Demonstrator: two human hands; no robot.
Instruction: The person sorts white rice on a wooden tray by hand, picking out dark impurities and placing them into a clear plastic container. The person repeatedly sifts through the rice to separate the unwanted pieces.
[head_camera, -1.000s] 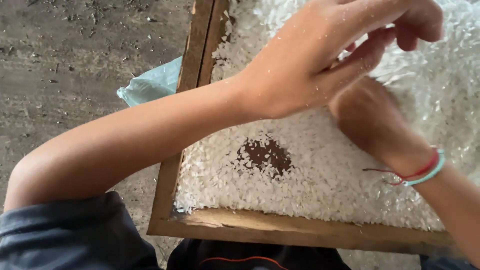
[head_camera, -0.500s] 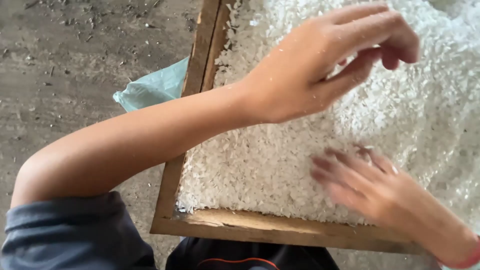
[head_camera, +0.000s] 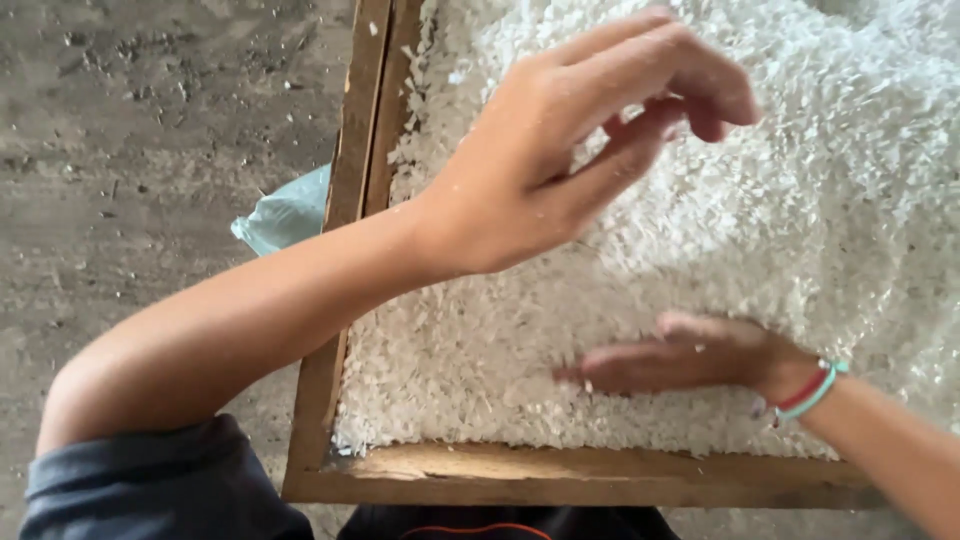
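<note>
The left hand (head_camera: 560, 170) is hovering above a bed of white rice (head_camera: 800, 200), its fingers curling loosely inward with the thumb lying under them; it is gripping nothing, and a few pale grains are clinging to its skin. Below it and toward the person, the right hand (head_camera: 680, 355) is lying flat and spread on the grain, palm down, fingertips pointing away to the person's left; it is blurred, so whether the fingers are pressing in cannot be told. A red and a teal string bracelet (head_camera: 812, 390) are circling its wrist.

The rice is small, dry and granular, piling into a soft mound beyond the left hand and thinning to a flatter sheet under the right hand. It is sitting inside a wooden frame (head_camera: 560, 478) of rough, worn brown boards, one board running crosswise just nearer than the right hand, its long axis side to side, another running away past the left forearm. Outside that board, a crumpled pale green bag (head_camera: 285, 215) is lying on gritty grey concrete floor (head_camera: 150, 130). A dark grey sleeve (head_camera: 140, 490) is covering the left upper arm.
</note>
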